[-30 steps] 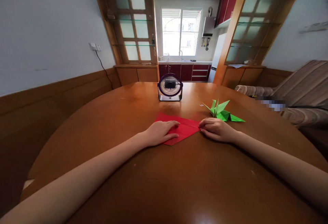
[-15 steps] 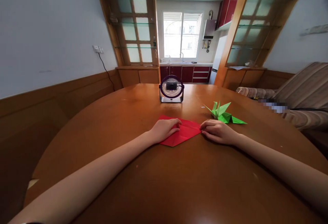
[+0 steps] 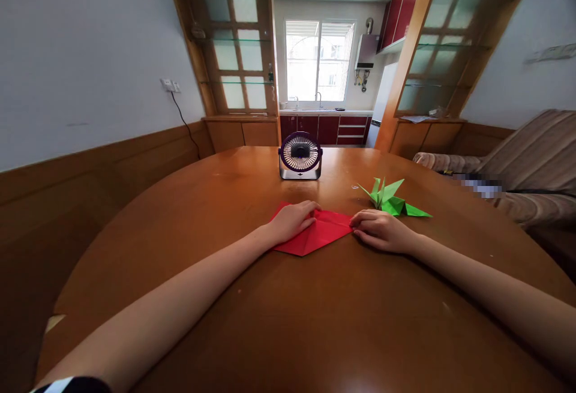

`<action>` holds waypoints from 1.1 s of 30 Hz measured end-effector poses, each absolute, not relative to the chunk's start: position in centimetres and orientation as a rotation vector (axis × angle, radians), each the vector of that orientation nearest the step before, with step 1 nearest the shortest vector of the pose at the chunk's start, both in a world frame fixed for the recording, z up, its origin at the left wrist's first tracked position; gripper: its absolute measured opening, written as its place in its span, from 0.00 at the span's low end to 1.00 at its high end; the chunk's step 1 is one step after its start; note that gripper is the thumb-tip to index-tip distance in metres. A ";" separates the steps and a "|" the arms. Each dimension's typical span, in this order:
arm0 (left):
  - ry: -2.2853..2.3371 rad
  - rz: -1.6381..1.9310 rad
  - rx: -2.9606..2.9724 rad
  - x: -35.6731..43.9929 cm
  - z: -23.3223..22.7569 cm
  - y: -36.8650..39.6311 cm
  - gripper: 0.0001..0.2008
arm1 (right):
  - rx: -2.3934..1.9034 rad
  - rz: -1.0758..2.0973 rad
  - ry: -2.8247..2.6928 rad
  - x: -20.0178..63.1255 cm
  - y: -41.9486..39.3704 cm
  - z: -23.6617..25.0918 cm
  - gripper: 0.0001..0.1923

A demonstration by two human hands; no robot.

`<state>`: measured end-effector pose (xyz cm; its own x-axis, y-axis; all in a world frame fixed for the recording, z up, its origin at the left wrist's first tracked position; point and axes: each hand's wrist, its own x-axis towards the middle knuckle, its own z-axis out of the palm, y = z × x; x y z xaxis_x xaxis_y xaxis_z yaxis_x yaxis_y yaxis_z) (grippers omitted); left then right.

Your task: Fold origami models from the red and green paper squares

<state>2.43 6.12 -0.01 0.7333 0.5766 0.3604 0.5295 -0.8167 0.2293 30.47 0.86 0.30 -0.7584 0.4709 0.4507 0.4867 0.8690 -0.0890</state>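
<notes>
Red folded paper flat on the wooden bench, at centre. Left hand palm-down across its 9 o'clock half, grip spread flat, pressing rather than clasping. Right hand at 3 o'clock, fingertips bunched on the paper's right corner, pinning it; whether pinched, cannot tell. Green origami crane at 1 o'clock, just beyond the right hand. Small desk fan at 12 o'clock, well apart.

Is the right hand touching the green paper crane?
No, the right hand presses the red paper's corner; the green crane sits apart behind it.
</notes>
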 end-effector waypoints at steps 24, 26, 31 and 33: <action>0.579 0.544 2.972 -0.5 1.0 0.1 0.14 | -0.724 -0.007 -2.574 30.8 0.8 0.2 0.10; 0.609 0.545 2.995 -0.3 1.0 0.1 0.16 | -0.712 -0.015 -2.576 30.8 0.8 0.3 0.10; 0.554 0.543 3.220 -0.6 1.0 0.5 0.12 | -0.645 -0.030 -2.597 30.3 0.2 0.9 0.11; 0.487 0.528 3.377 -0.7 0.9 0.5 0.12 | -0.607 -0.022 -2.605 29.9 -0.2 1.1 0.11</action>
